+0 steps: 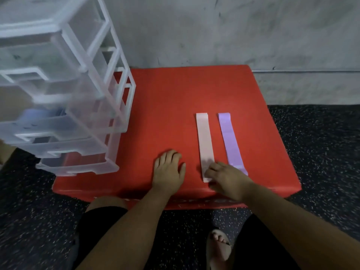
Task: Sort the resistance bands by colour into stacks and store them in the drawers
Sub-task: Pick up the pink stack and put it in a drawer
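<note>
Translucent frosted plastic drawer tower (pixel 64 106) on smooth, faintly glossy red vinyl desk (pixel 165 106); matt pink (pixel 204 141) and lilac rubbery bands (pixel 230 141); rough speckled black floor (pixel 321 152).

A red padded box (pixel 167 98) carries a clear drawer unit (pixel 78 106), a pink band stack (pixel 204 141) and a purple band stack (pixel 230 141).

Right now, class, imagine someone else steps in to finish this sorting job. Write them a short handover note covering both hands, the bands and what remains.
Left hand: flat on the red padded block, holding nothing.
Right hand: fingertips on the near end of the pale pink band stack; no firm grip visible.
Lilac purple band stack: lies parallel, just right of the pink.
Clear plastic drawer unit: on the block's left; something blue shows in one drawer.
Done: pink and purple sorted.
Left: store both.
</note>
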